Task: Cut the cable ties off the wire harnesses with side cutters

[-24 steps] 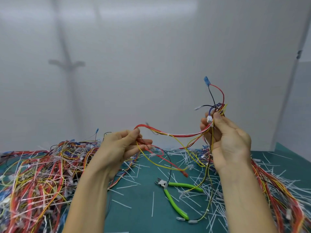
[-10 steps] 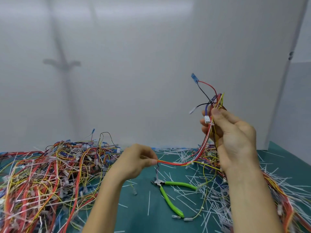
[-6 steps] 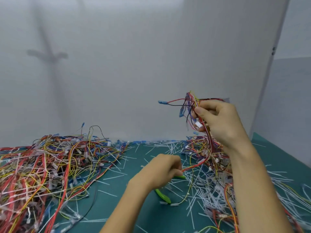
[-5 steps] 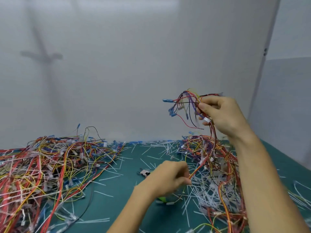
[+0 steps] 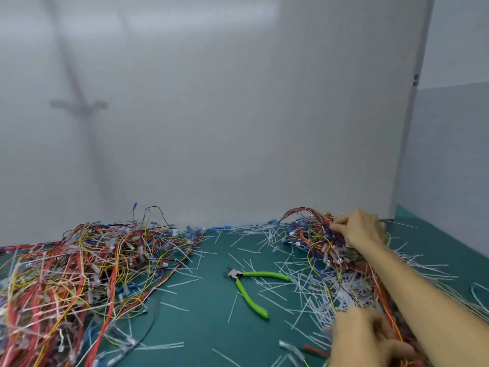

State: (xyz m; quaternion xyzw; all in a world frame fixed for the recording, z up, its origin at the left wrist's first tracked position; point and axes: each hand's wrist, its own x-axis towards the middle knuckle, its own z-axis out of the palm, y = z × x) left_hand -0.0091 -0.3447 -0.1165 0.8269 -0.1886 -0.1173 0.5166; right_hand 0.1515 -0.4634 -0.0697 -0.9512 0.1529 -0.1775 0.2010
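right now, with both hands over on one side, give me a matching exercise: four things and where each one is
Things
1. side cutters
2. right hand
3. left hand
4. left wire pile

Places
a. blurred, low in the near right corner of the view
b. lying untouched in the middle of the mat, green handles spread
c. fingers in the far end of the right wire pile
d. spread over the left side of the mat

Pairs: 1-b, 2-c, 3-a, 4-d
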